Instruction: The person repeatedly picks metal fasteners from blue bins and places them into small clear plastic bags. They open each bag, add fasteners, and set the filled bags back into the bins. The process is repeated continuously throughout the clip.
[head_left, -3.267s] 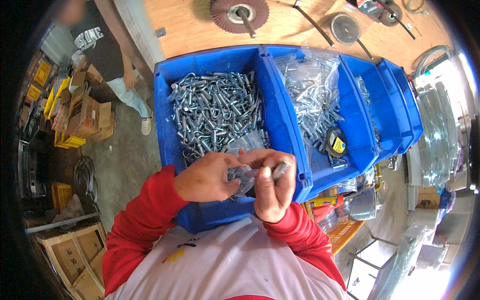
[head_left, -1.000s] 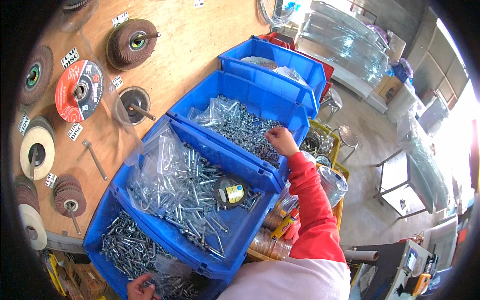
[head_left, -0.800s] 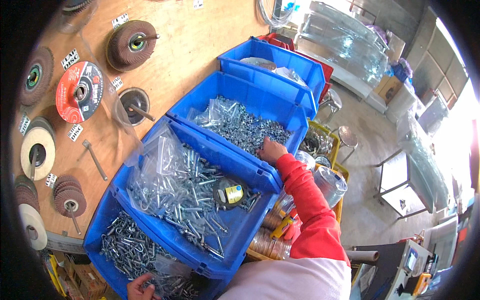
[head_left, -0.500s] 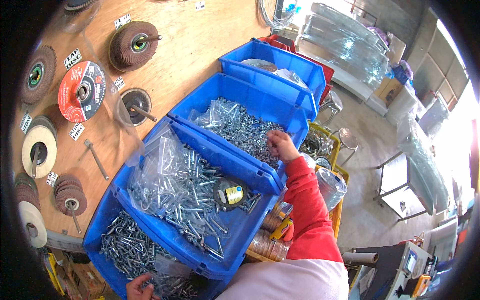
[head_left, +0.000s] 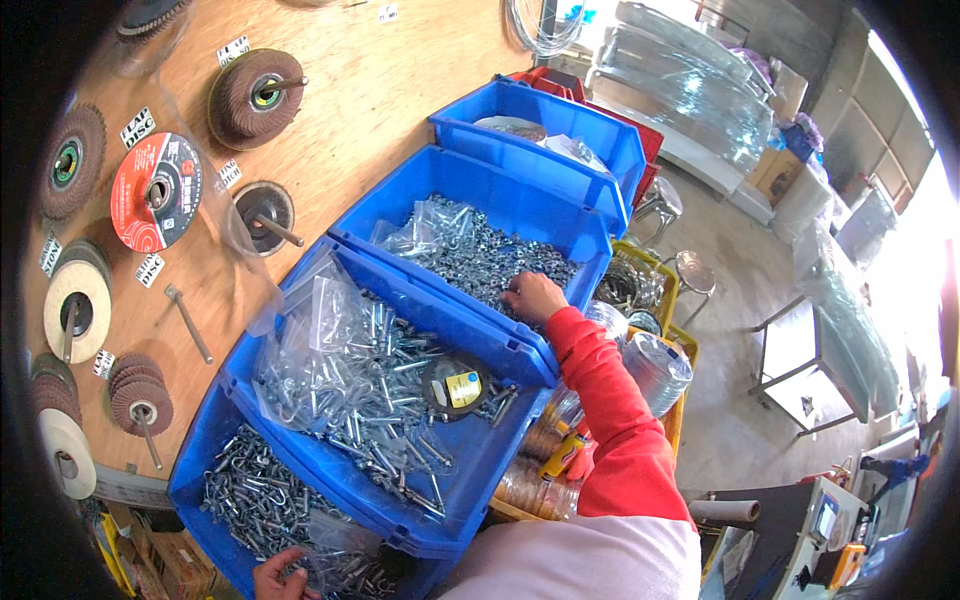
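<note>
My right hand [head_left: 535,297], in a red sleeve, reaches into a blue bin [head_left: 385,205] of small metal nuts [head_left: 480,265]. Its fingers are curled down against the nuts at the near side; whatever is between them is hidden. My left hand [head_left: 283,578] is at the lower edge, beside the nearest blue bin [head_left: 190,480], which holds hooked and straight bolts [head_left: 255,490]. Thumb and fingers there are bent together, and I cannot make out what they hold. A clear plastic bag [head_left: 340,530] lies on the bolts close to that hand.
Between my hands, a middle blue bin [head_left: 480,500] holds bolts, plastic bags [head_left: 320,340] and a dark disc [head_left: 452,386]. A plywood board [head_left: 370,90] at left carries abrasive discs [head_left: 155,192] on protruding pegs. Wire coils [head_left: 655,370] and yellow crates [head_left: 672,300] stand right of the bins.
My right hand has moved left and slightly down, from over the nuts to against them. The left hand has stayed in place. The whole view has shifted slightly.
</note>
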